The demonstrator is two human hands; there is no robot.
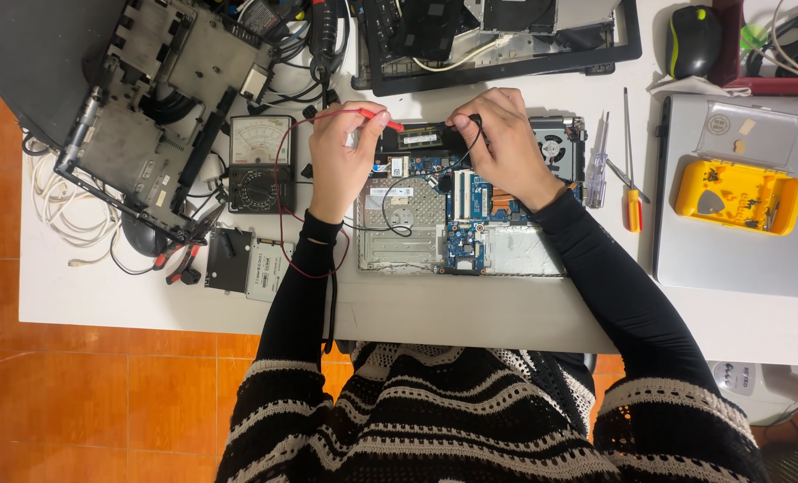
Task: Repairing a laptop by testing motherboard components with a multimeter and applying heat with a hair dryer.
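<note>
A white worktable (471, 309) holds, at its centre, an opened laptop base (457, 210) with its blue circuit board (471, 210) and cooling fan (556, 143) exposed. A stripped metal chassis (148, 107) lies at the far left, a closed silver laptop (730, 241) with a yellow parts tray (739, 195) at the right. An analog multimeter (261, 161) sits just left of the base, its 2 leads running to the hands. The left hand (345, 156) pinches the red probe (377, 116), tip on the memory module (421, 136); the right hand (497, 139) pinches the black probe (472, 121) at the module's other end. Judged a probing step in hand: both tips appear placed, and the next move would call for steady contact and a glance at the meter's needle.
</note>
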